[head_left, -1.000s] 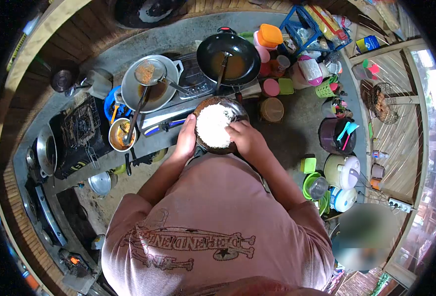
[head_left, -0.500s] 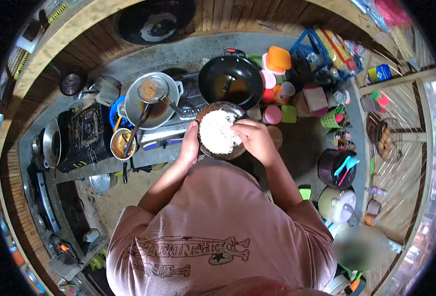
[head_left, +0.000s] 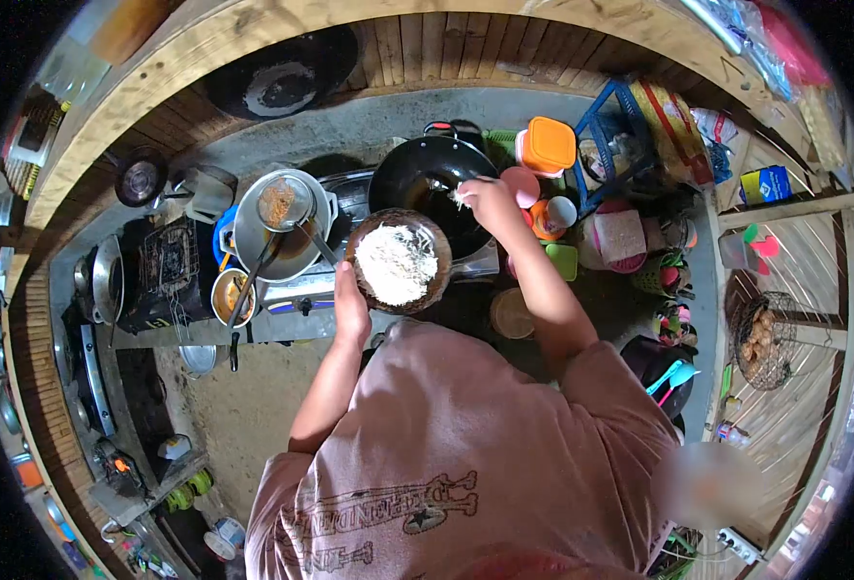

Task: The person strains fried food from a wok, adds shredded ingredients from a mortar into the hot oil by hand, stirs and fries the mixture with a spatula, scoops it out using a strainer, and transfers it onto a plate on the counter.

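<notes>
My left hand [head_left: 351, 307] grips the near-left rim of a dark brown bowl [head_left: 436, 286], thumb along its side. Heaped inside is a white, floury mass [head_left: 395, 265] with loose strands on top. Over the right part of a black wok [head_left: 403, 184], my right hand [head_left: 491, 205] is closed in a pinch, with a bit of white floury strands [head_left: 463, 196] showing at the fingertips. Dark brownish oil pools in the wok, partly hidden by the bowl and my hand.
Left of the wok, a strainer [head_left: 285, 201] with browned bits rests over a grey pot [head_left: 301, 253]. A small saucepan [head_left: 229, 295] stands beside it. Right of the wok are an orange-lidded container [head_left: 550, 145], several coloured tubs and a blue rack [head_left: 581, 145].
My right hand has moved from the bowl up and over the wok with a pinch of white strands. The bowl in my left hand has shifted slightly left and down in view.
</notes>
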A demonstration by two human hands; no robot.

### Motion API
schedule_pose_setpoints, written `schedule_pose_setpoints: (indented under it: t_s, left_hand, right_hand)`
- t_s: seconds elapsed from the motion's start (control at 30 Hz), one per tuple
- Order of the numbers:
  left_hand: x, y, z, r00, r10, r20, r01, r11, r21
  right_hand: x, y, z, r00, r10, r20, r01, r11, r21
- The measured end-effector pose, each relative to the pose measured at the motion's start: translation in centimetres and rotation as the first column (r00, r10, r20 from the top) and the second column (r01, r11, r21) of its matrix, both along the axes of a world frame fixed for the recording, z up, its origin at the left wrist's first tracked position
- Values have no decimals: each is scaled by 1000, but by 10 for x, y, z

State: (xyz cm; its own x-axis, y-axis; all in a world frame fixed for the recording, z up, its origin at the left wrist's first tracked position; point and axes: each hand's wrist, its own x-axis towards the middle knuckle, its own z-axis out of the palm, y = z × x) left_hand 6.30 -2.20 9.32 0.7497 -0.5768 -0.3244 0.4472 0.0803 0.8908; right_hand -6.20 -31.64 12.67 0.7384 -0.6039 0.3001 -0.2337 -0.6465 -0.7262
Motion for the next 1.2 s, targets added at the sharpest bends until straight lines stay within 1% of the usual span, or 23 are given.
schedule_pose_setpoints:
  t_s: [0.03, 0.07, 0.1, 0.13, 0.2, 0.23, 0.27, 0.37, 0.43, 0.47, 0.53, 0.6, 0.7, 0.8, 0.83, 0.87, 0.93, 0.97, 1.0, 1.07, 1.1, 1.13, 1.2]
  left_hand:
    - [-2, 1, 2, 998, 37, -45, -38, 999, -22]
    - [-4, 1, 6, 998, 42, -44, -43, 999, -14]
    - [-6, 2, 11, 993, 92, -71, -93, 996, -12]
    - [-7, 3, 13, 985, 143, -97, -144, 989, -9]
    - [-8, 10, 11, 986, 145, -86, -147, 989, -21]
    - [-11, 12, 15, 983, 155, -94, -159, 986, -42]
    - [-12, 12, 17, 981, 165, -101, -172, 983, -64]
    - [-16, 16, 16, 977, 187, -103, -190, 981, -27]
    - [-16, 17, 17, 976, 195, -94, -197, 980, -10]
    - [-16, 17, 17, 976, 193, -100, -194, 981, -2]
    - [-17, 20, 16, 976, 190, -107, -189, 982, 15]
    - [-16, 22, 14, 985, 145, -90, -148, 989, -26]
    - [-15, 24, 10, 982, 161, -97, -164, 986, -26]
    - [-15, 27, 9, 984, 154, -92, -158, 987, -39]
    - [-14, 27, 10, 984, 151, -91, -156, 987, -45]
    - [-15, 27, 11, 981, 167, -97, -171, 985, -35]
    - [-16, 29, 10, 978, 182, -106, -186, 982, -29]
    - [-15, 31, 8, 978, 177, -114, -182, 982, -42]
    - [-14, 32, 6, 977, 174, -121, -181, 982, -56]
    - [-12, 33, 6, 978, 171, -117, -178, 982, -57]
    - [-14, 35, 6, 980, 164, -115, -170, 984, -49]
    - [-14, 36, 7, 979, 165, -118, -171, 984, -50]
    - [-15, 37, 10, 979, 147, -138, -152, 988, -24]
  right_hand:
    - [4, -9, -20, 988, 81, -131, -85, 996, -25]
    - [7, -16, -38, 953, 157, -260, -173, 984, -39]
    - [10, -22, -53, 942, 162, -294, -181, 983, -39]
    - [13, -27, -56, 941, 168, -293, -186, 982, -32]
    - [18, -36, -62, 958, 71, -279, -83, 996, -29]
    - [19, -40, -62, 956, 78, -282, -89, 996, -24]
    - [21, -45, -63, 961, 85, -262, -92, 996, -15]
    - [23, -51, -67, 971, 97, -220, -97, 995, 13]
    - [24, -54, -71, 984, 86, -154, -96, 994, -59]
    - [25, -54, -62, 984, 86, -155, -95, 994, -53]
    - [27, -56, -33, 994, 98, -39, -102, 986, -129]
    - [25, -48, 7, 996, 59, 73, -49, 990, -132]
    - [30, -45, 32, 984, 37, 172, -6, 985, -175]
    - [30, -36, 31, 982, 61, 179, -31, 986, -167]
    - [31, -36, 14, 986, 83, 143, -59, 985, -164]
    - [35, -46, -23, 985, 138, 102, -122, 980, -155]
    - [30, -37, -38, 986, 96, -135, -118, 979, -166]
    - [31, -32, -40, 994, 40, -97, -57, 983, -176]
    - [30, -31, -42, 995, 42, -96, -59, 982, -182]
    - [31, -24, -14, 998, 26, 51, -21, 996, -82]
    - [32, -22, -7, 993, 9, 116, 0, 997, -78]
    - [33, -21, -5, 994, 11, 113, -2, 997, -80]
    - [36, -21, -4, 970, 86, 229, -43, 981, -187]
